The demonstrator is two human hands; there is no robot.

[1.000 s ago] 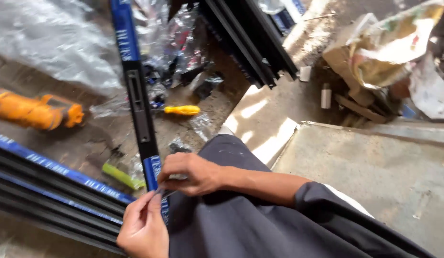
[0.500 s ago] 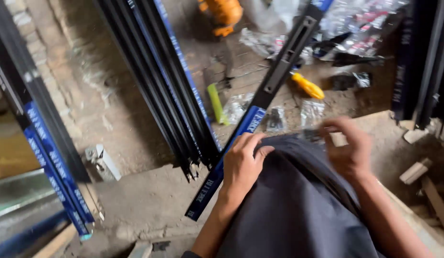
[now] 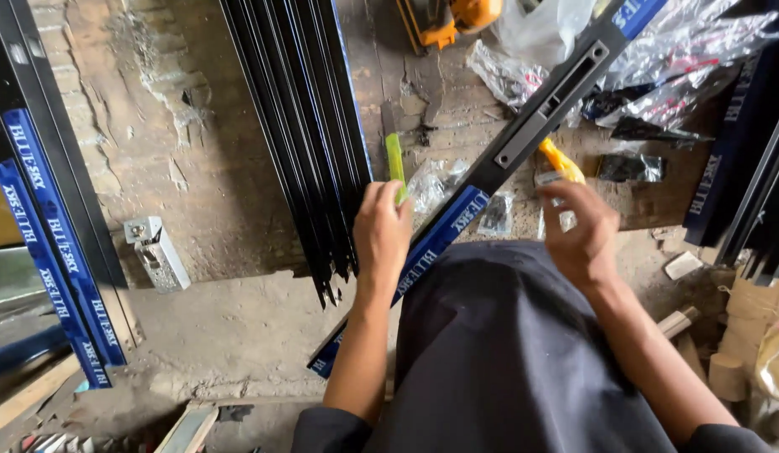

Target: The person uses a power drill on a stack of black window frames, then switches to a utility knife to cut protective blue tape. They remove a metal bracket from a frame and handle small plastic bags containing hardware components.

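A long black metal profile [image 3: 532, 126] with blue film on its lower part lies slanted across my dark-clothed lap [image 3: 507, 352]. My left hand [image 3: 381, 231] reaches past it, its fingers closed on the lower end of a slim green-handled tool [image 3: 394, 159] on the floor. My right hand [image 3: 578, 226] hovers on the other side of the profile with curled fingers, just over a small clear packet [image 3: 550, 220] and below a yellow-handled screwdriver [image 3: 561, 161]. Whether it holds anything is hidden.
A bundle of black profiles [image 3: 306, 126] lies left of my left hand. Blue-filmed profiles [image 3: 46, 235] stand at far left, a metal lock part [image 3: 155, 252] beside them. An orange power tool [image 3: 444, 21] and crumpled plastic bags [image 3: 658, 67] lie beyond. Wood scraps [image 3: 742, 361] sit at right.
My left hand has left the profile's blue end and gone forward onto the green tool. My right hand has drawn slightly towards me. The view has shifted a little.
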